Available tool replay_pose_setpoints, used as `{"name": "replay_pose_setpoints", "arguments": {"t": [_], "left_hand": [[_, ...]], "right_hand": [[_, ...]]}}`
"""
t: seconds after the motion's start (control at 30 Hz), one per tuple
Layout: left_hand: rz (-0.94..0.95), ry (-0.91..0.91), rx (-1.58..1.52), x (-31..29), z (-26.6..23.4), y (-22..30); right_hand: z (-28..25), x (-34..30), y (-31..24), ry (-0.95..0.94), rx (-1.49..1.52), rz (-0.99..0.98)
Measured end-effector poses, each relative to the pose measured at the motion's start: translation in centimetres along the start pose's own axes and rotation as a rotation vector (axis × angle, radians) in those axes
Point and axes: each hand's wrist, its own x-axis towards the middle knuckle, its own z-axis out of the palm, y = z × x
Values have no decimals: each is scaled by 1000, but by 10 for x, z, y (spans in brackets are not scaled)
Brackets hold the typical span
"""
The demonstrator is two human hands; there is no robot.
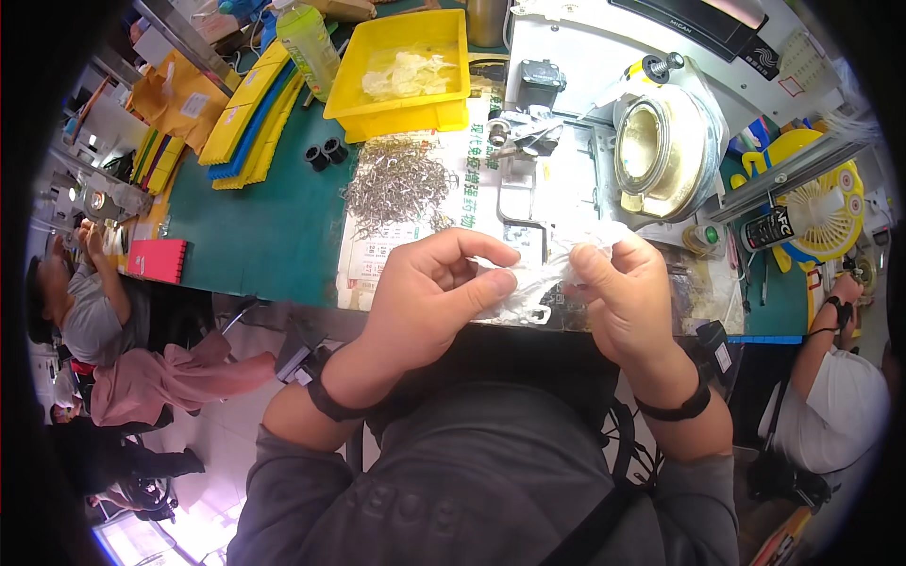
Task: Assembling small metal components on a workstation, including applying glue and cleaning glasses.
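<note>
Over the front edge of the bench, my left hand [442,288] and my right hand [625,292] both pinch a crumpled, translucent white plastic film [538,279]. It stretches between my fingertips. Just below the film shows a small pale piece with a slot or hole [541,315]; whether it is attached to the film I cannot tell. Beyond my left hand, a tangled pile of small metal parts [401,186] lies on a printed sheet [363,262]. A black wristband sits on each wrist.
Behind the pile stands a yellow bin [396,118] with translucent scraps inside. A machine with a round metal housing [661,151] rises at the back right, near a yellow fan [821,203]. Yellow and blue strips [247,118] and a bottle [308,47] lie back left. People sit on both sides.
</note>
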Motion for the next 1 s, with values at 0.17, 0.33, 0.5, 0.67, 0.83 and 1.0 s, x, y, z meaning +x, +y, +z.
{"name": "replay_pose_setpoints", "arguments": {"t": [0.17,0.33,0.5,0.67,0.83,1.0], "left_hand": [[15,10,14,3,0,-12],[81,47,-27,7,9,-21],[64,41,-226,3,11,-11],[29,-49,-79,-5,7,-2],[114,-11,177,9,-4,-15],[-14,14,97,15,-10,-25]], "right_hand": [[7,3,11,17,-56,-337],[-1,6,17,-83,-733,-634],[11,-3,10,-135,-718,-732],[-8,2,33,-109,-329,-350],[-7,8,19,-306,-30,0],[-4,7,18,-258,139,145]]}}
